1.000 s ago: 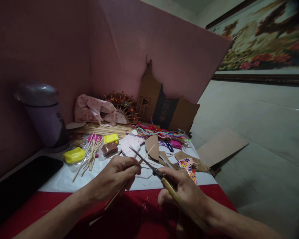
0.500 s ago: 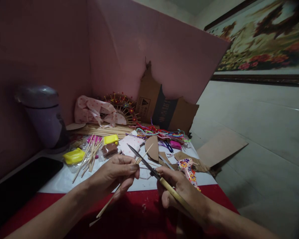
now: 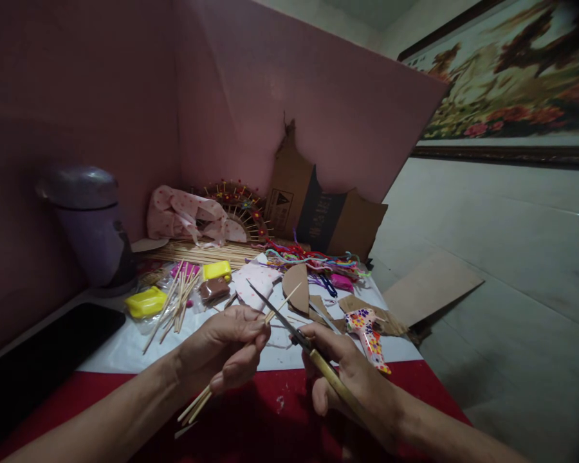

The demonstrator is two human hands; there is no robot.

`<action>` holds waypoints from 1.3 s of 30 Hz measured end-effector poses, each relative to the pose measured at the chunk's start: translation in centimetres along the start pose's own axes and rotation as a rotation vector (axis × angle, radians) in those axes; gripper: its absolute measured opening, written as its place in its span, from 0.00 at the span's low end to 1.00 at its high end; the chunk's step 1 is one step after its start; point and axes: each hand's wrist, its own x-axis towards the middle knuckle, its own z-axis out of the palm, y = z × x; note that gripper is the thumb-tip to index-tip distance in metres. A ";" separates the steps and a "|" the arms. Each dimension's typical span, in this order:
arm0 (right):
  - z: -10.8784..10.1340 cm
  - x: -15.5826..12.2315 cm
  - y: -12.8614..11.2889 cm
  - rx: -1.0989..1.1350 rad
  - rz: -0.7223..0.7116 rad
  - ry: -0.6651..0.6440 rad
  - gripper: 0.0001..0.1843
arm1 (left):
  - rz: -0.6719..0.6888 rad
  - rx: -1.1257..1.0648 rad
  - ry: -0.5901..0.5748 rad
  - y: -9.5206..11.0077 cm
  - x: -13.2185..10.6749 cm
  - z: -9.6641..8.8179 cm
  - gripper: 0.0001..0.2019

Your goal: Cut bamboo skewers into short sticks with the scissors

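Several thin bamboo sticks point(image 3: 195, 406) are pinched in my left hand point(image 3: 224, 341), their lower ends fanning out below the palm. One stick pokes farther out past the fingertips, up and to the right. My right hand point(image 3: 352, 373) is wrapped round the yellowish handle of a pair of scissors point(image 3: 282, 319). The dark blades point up and left, and the protruding stick crosses beside them; whether the blades touch it I cannot tell. Just beyond lies a half-round cardboard piece point(image 3: 296, 289). A flower-patterned glue gun point(image 3: 368, 334) rests right of my right hand.
Cut sticks point(image 3: 176, 305) lie among yellow clay packs point(image 3: 146, 302) and a brown pack point(image 3: 215, 291). A purple tumbler point(image 3: 91, 238) and a black phone point(image 3: 62, 341) are at left. Behind are coloured pipe cleaners point(image 3: 313, 258), a decorated fan shape point(image 3: 251, 209) and torn cardboard point(image 3: 323, 206).
The sticks in my left hand have shifted, their lower ends now more spread. My left fingers have moved slightly, and the view has drifted a little. The scissors stay nearly in place.
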 end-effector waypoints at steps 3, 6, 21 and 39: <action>0.0 0.1 0.0 -0.045 -0.014 -0.029 0.15 | 0.001 -0.018 -0.034 -0.1 0.0 0.1 0.08; 0.1 0.2 0.3 -0.106 -0.047 -0.009 0.13 | 0.007 -0.040 -0.039 -0.2 0.0 0.3 0.10; 0.2 0.2 -0.1 -0.109 -0.062 0.067 0.13 | 0.103 0.089 0.123 0.3 0.1 0.5 0.10; 2.8 3.3 0.4 -0.733 -0.167 0.047 0.14 | 0.174 0.812 0.399 0.9 -0.9 1.7 0.15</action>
